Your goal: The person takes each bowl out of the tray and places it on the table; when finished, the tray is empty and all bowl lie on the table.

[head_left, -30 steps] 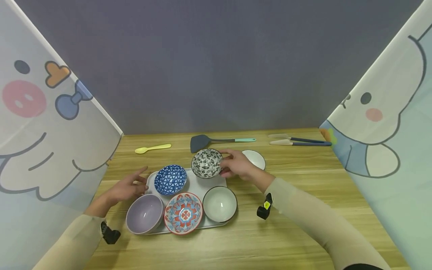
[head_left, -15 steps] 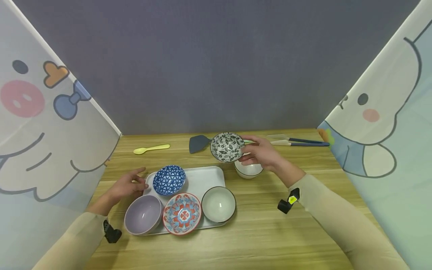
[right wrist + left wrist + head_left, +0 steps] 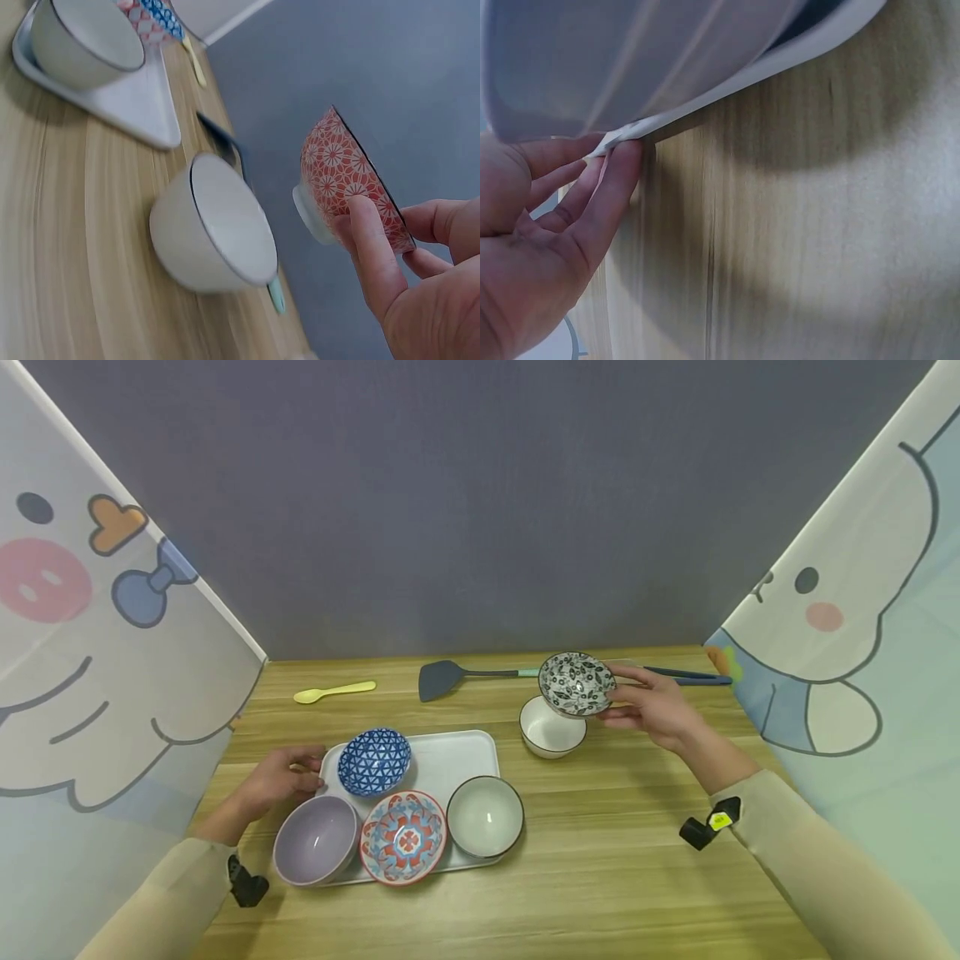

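Black-and-white bowl (image 3: pixel 576 685): we pinched rim with right hand (image 3: pixel 654 706), seemingly leaving base free; left hand (image 3: pixel 275 783) gripped tray (image 3: pixel 453 758), probably steadying it.

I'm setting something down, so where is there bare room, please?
Free: table, right of the tray and nearer than the lone white bowl; the tray's back right, beside the blue bowl. Crowded: tray's front, with three bowls.

Glossy ceramic-looking floral bowl (image 3: pixel 575 684), glossy lilac bowl (image 3: pixel 317 841), smooth white tray (image 3: pixel 453 756), wood-grained tabletop (image 3: pixel 615 860), matt grey backdrop (image 3: pixel 480 518)
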The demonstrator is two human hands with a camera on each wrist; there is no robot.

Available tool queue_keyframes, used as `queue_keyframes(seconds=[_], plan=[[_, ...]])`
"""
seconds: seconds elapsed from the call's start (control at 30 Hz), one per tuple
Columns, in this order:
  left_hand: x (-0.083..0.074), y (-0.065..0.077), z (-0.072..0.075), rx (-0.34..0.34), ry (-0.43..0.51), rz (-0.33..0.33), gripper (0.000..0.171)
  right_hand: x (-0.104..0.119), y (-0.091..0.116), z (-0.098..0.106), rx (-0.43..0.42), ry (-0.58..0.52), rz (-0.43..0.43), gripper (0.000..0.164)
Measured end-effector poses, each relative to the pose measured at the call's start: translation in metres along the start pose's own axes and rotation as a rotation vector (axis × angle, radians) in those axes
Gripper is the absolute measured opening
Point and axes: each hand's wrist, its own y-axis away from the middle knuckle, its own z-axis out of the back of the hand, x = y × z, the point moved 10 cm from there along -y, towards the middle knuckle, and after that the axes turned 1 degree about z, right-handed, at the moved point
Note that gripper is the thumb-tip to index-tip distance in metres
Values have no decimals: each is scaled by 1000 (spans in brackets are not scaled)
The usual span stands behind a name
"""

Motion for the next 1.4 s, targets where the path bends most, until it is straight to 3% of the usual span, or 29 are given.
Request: queue_keyframes(seconds=[0.23,0.4,0.67,0.97,1.4], plan=[[1,0,-1,-5,-18,25,59,-11,13,36,-36,28,-11,72],[1,-1,-1,-26,-18,22,58,-23,19,59,-60,-9,-26,75],[2,-2,0,-41,-53,32,58,-47,22,82,-91,-59,-48,79],[0,-1,-1,-36,-54,20,58,-73,17,95,-128,-61,-67,77],[-10,-2,-1,-65,-107,54,57,-93,11,90,-127,-14,-88,73]])
